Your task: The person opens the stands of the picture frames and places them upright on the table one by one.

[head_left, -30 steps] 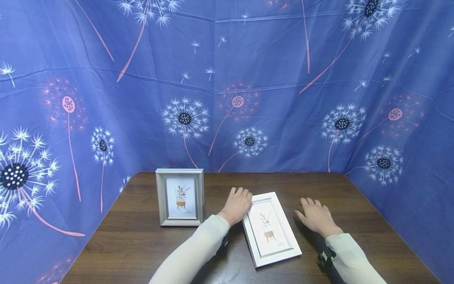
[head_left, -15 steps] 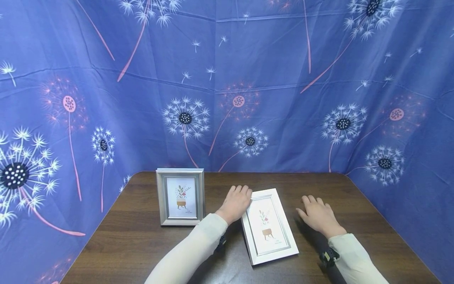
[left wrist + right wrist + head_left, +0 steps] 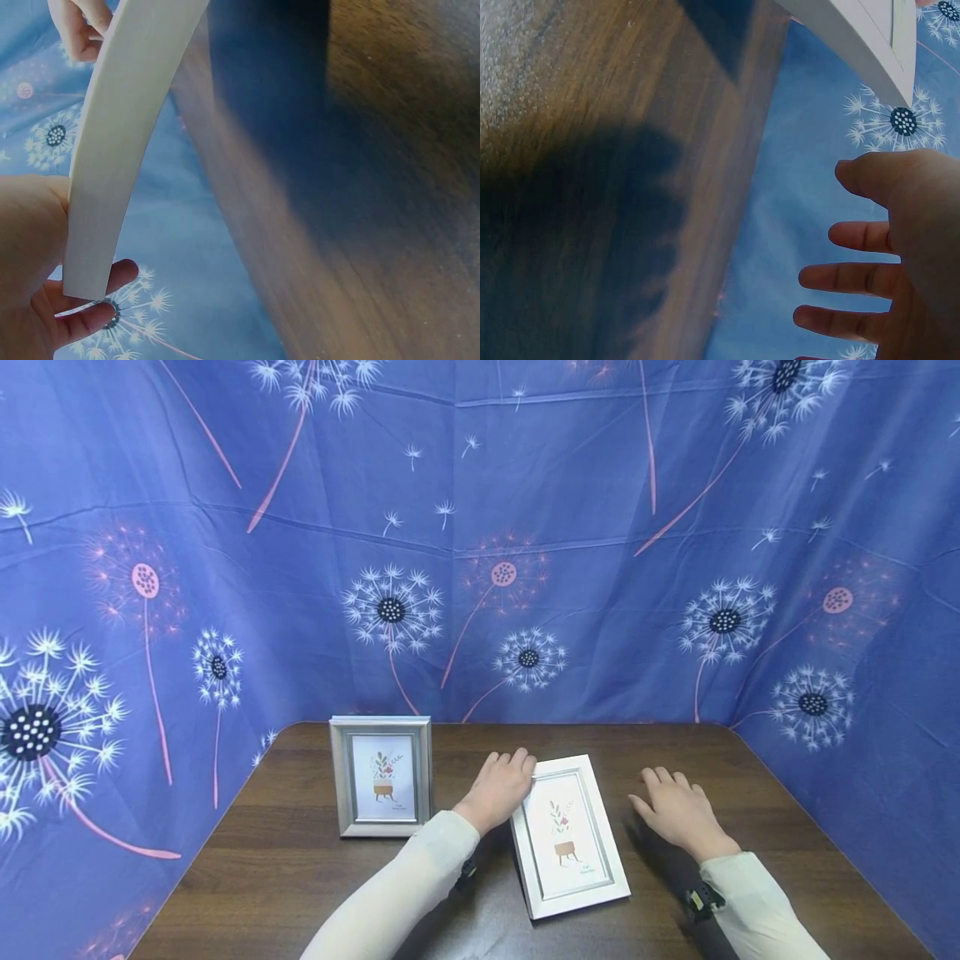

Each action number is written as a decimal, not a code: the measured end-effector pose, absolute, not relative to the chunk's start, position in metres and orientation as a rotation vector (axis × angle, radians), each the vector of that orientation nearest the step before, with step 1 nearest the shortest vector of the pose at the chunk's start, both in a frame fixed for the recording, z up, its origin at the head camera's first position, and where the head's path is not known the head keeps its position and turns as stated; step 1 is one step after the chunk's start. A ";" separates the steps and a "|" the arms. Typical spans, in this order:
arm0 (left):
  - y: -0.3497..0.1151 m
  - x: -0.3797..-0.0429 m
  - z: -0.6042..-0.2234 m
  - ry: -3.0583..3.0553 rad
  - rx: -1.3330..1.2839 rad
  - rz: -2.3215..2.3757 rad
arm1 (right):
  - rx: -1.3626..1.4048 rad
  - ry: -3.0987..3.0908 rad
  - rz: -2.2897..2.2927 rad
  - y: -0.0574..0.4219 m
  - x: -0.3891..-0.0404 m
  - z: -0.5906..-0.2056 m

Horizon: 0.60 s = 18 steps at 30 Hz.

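Picture frame point(image 3: 577, 831) in white before you has a broad flat moulding with a thin grey inner border, and its outline is a tall rectangle. Inside sits a pale print point(image 3: 564, 852) of a leafy sprig with a small red flower in an orange-brown pot on legs, with tiny lettering at the lower right, too small to read. Your left wrist view shows the frame's side wall as a smooth, pale band.

Around it runs the dark brown wood-grain tabletop point(image 3: 247, 868), where soft shadows fall. To the left, well clear of the white one, a silver frame point(image 3: 382, 777) stands upright with a similar potted-plant print. Behind and at both sides hangs a blue curtain point(image 3: 585, 485), creased and patterned with white and pink dandelions.

As for your hands, the white frame lies between them, its top turned toward your left. Your left hand point(image 3: 497, 789) grips its upper left corner, fingers curled about the edge, and the frame leans back; you cannot tell whether its lower edge touches the wood. Your right hand point(image 3: 682, 814) is apart from it, off to the right, fingers loosely spread and holding nothing. Pale sleeves point(image 3: 401, 893) cover both your arms, and a black device point(image 3: 703, 902) sits at your right wrist.
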<state>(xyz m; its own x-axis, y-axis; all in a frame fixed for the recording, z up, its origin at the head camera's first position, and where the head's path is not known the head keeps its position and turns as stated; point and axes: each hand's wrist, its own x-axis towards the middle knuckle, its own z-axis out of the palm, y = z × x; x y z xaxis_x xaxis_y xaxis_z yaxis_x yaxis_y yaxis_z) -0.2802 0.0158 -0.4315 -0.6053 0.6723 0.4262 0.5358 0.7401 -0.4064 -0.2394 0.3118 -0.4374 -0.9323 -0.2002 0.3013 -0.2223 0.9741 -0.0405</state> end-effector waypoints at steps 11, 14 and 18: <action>0.014 -0.273 -0.421 -2.312 -0.926 0.306 | 0.302 -2.796 0.109 0.315 -0.236 -0.432; 0.013 -0.272 -0.419 -2.277 -0.931 0.290 | 0.304 -2.794 0.102 0.315 -0.235 -0.430; 0.012 -0.271 -0.415 -2.224 -0.940 0.256 | 0.311 -2.780 0.082 0.315 -0.231 -0.425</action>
<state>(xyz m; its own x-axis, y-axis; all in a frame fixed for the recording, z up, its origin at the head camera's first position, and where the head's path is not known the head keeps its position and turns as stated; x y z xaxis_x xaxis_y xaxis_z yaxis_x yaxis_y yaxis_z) -0.2712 0.0124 -0.4151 -0.4933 0.6915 0.5277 0.5534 0.7176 -0.4230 -0.2313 0.3148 -0.4246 -0.9177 -0.2047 0.3404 -0.2243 0.9743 -0.0189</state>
